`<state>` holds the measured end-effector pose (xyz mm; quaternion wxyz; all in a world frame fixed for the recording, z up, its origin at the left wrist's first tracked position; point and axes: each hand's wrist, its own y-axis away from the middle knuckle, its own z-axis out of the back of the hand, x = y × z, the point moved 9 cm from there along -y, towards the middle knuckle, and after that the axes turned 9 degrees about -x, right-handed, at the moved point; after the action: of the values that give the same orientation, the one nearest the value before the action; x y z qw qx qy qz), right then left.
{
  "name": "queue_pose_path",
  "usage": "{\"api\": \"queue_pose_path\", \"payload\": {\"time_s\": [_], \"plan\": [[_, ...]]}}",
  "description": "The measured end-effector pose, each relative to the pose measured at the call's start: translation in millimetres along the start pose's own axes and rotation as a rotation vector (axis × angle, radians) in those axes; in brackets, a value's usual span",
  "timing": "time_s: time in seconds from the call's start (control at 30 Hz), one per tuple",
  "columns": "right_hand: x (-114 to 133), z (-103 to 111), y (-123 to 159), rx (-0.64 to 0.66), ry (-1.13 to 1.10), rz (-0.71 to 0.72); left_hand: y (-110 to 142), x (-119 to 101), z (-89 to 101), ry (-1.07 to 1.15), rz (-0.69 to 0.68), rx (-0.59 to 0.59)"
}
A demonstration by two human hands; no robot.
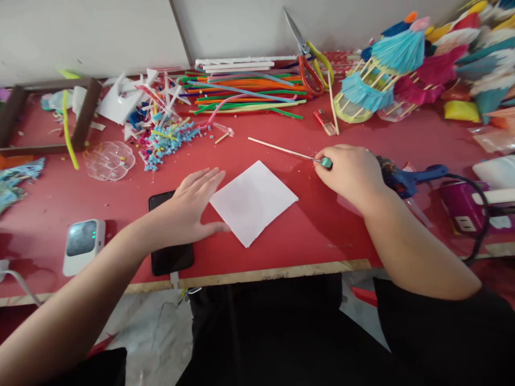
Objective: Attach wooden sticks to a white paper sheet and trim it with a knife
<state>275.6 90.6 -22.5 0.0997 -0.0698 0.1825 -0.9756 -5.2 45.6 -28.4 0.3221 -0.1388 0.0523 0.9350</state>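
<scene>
A square sheet of white paper lies on the red table, turned so that one corner points toward me. My left hand is open and flat at the paper's left side, thumb and fingers spread near its edges, over part of a black phone. To the right, my right hand is closed, fingers curled around a small tool with a metal part and a teal end. A thin wooden stick runs left from that metal part; whether they are joined is unclear.
Behind lie bundled coloured pipe cleaners, scissors and a heap of blue scraps. Blue paper umbrellas stand at back right. A blue glue gun with a black cable is beside my right wrist. A white device sits left.
</scene>
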Motion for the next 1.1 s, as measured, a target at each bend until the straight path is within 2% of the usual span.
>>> {"api": "queue_pose_path", "payload": {"time_s": [0.1,0.2,0.33,0.4,0.5,0.6,0.7,0.83,0.93,1.0,1.1], "plan": [[-2.9,-1.4,0.7,0.01,0.023,-0.017,0.7,-10.6,-7.0,-0.066,0.143,-0.109],[-3.2,-0.6,1.0,-0.015,0.032,-0.025,-0.8,-21.9,-12.9,-0.077,0.186,-0.181],[14.4,20.8,4.5,-0.223,-0.116,0.02,-6.9,-15.6,-5.1,0.065,0.215,-0.233],[30.5,37.2,10.3,-0.354,-0.26,0.099,-11.5,-7.0,7.1,0.213,0.23,-0.311],[47.4,55.2,20.1,-0.492,-0.38,0.187,-19.3,7.3,23.7,0.593,0.255,-0.461],[52.3,61.7,26.3,-0.561,-0.424,0.218,-26.2,20.6,28.6,0.933,0.281,-0.587],[56.3,60.4,28.9,-0.558,-0.497,0.266,-27.3,36.0,24.7,1.181,0.329,-0.732],[59.3,58.5,27.8,-0.563,-0.51,0.243,-28.5,47.1,7.9,1.322,0.408,-0.705],[58.1,61.5,25.5,-0.604,-0.487,0.186,-24.6,53.8,3.1,1.355,0.48,-0.697],[56.8,63.1,23.8,-0.62,-0.473,0.166,-23.7,52.7,4.2,1.308,0.474,-0.672],[53.3,62.5,21.9,-0.617,-0.459,0.155,-25.4,45.0,6.6,1.126,0.42,-0.599]]}}
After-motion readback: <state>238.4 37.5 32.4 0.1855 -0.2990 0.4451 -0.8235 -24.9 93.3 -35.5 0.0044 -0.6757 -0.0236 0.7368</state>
